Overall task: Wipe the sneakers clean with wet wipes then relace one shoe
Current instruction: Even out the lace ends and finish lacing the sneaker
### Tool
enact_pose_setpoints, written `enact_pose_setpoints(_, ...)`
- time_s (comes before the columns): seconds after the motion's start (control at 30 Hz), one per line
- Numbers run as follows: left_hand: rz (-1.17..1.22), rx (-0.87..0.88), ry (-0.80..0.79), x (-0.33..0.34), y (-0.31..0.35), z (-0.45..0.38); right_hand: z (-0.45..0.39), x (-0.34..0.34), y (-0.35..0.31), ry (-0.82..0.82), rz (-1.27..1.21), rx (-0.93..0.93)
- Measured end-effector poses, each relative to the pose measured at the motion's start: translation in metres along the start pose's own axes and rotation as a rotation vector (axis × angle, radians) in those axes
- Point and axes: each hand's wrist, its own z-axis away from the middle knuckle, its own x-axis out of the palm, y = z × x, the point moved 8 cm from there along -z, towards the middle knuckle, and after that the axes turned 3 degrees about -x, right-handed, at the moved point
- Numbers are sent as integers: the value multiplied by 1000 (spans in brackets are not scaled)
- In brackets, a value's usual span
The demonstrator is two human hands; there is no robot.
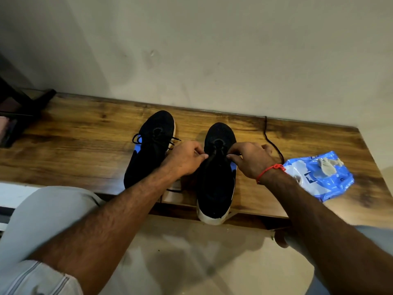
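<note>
right sneaker (pixel 217 177), toe toward wall (pixel 212 50), lengthwise

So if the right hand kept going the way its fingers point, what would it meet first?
Probably the left hand: the right hand points leftward across the right-side sneaker, over its lace; depth is unclear.

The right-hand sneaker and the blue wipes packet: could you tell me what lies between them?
In the head view, between the right-hand sneaker and the wipes packet lie the right hand, a loose black lace and bare wood.
</note>
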Motion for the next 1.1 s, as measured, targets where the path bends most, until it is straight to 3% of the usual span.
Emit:
enact_pose_setpoints(0.37,26,2,189,-6,-10,-8,-4,-5,15,33,-56,58)
enact_pose_setpoints(0.6,113,75,119,2,4,-4,-6,9,10,16,-353,-56)
enact_pose_setpoints(0.8,147,149,106,0,17,3,-6,12,-3,-103,-503,-42)
enact_pose_setpoints(0.97,269,34,-16,-4,23,5,-6,4,0,-231,-697,113)
enact_pose_setpoints(1.1,482,-7,-105,-28,35,20,3,-27,0,-158,-1026,193)
